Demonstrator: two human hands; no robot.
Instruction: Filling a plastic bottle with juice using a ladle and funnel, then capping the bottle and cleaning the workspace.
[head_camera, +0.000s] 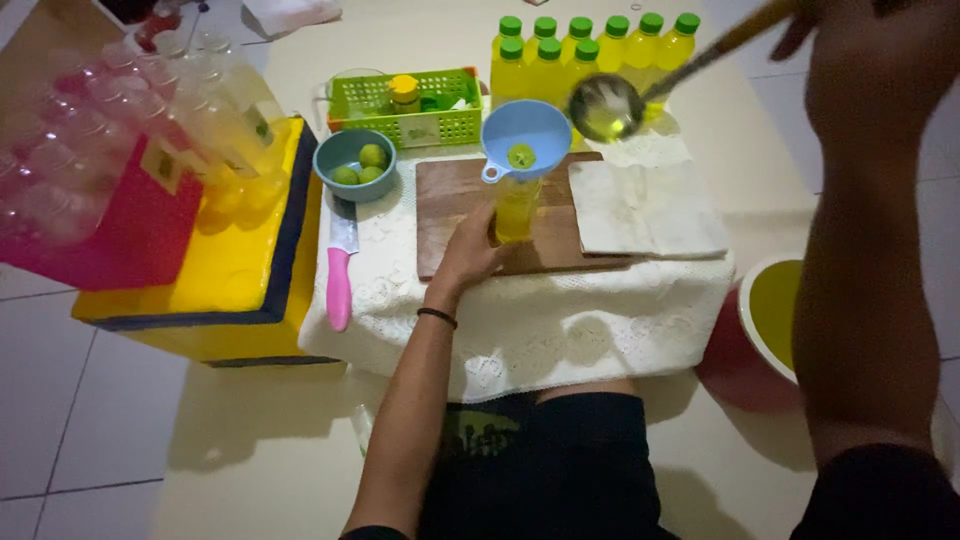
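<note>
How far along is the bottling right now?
Done: a dozen or so green-capped filled bottles stand at the back. In hand: left hand steadies a bottle under the blue funnel; right hand holds a ladle of juice. Left: empty bottles and juice in the basin.

right hand cut off above

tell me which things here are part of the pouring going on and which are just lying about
In use:
left hand holding bottle
blue funnel on the bottle
ladle in right hand
cutting board
basin of yellow liquid

Lying about:
pink knife
bowl of limes
green basket
filled capped bottles
empty bottles
</note>
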